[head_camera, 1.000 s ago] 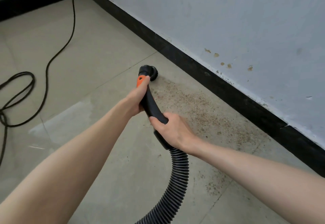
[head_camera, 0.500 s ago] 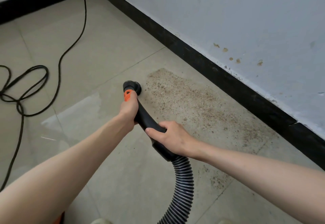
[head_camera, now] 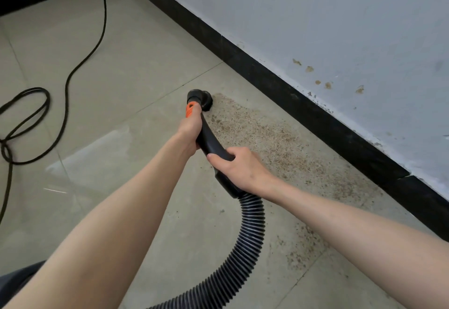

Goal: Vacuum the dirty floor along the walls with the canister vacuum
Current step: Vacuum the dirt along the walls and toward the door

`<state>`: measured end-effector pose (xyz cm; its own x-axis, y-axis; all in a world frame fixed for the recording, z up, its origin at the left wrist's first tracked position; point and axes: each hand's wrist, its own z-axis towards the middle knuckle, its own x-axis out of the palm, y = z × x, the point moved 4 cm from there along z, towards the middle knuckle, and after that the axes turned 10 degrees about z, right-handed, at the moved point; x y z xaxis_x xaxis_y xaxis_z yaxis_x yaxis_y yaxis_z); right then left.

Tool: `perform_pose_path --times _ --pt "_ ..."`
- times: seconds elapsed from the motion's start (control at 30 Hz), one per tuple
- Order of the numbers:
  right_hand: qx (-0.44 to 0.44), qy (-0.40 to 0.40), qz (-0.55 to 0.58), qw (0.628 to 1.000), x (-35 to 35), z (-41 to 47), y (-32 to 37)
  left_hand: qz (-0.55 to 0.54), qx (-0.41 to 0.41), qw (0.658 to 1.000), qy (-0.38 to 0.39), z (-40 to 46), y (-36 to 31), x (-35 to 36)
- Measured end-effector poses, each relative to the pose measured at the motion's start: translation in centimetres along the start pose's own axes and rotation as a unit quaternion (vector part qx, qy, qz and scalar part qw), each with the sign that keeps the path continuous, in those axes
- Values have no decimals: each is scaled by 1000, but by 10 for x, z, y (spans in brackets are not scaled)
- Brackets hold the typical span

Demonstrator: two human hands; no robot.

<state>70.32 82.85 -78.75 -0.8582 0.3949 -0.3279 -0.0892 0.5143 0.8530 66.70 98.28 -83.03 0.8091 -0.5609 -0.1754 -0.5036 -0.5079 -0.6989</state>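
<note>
While the ribbed hose (head_camera: 245,238) curled away low behind, the right hand (head_camera: 239,169) was wrapped around the rear of the black handle (head_camera: 211,140), probably to steer. Ahead, the left hand (head_camera: 190,129) gripped the neck by the orange collar (head_camera: 190,110), likely pressing the round brush head (head_camera: 202,101) onto the floor at the far end of the dirt strip (head_camera: 279,143). Beyond, the black baseboard (head_camera: 315,112) closed the right side; open tile lay left, toward the loose cord (head_camera: 68,82).

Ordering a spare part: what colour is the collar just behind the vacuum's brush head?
Orange collar, on the otherwise black nozzle; head view.
</note>
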Motion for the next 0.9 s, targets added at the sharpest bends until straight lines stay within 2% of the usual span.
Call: perform_pose_path --times 0.33,0.57,0.9 --pt "12 -44 9 999 -5 34 -5 63 19 997 39 26 -29 22" --pt "22 -69 32 997 -7 46 -6 111 43 992 37 34 -48 39" --pt "56 -89 20 994 -3 3 -22 173 54 979 95 12 -24 57"
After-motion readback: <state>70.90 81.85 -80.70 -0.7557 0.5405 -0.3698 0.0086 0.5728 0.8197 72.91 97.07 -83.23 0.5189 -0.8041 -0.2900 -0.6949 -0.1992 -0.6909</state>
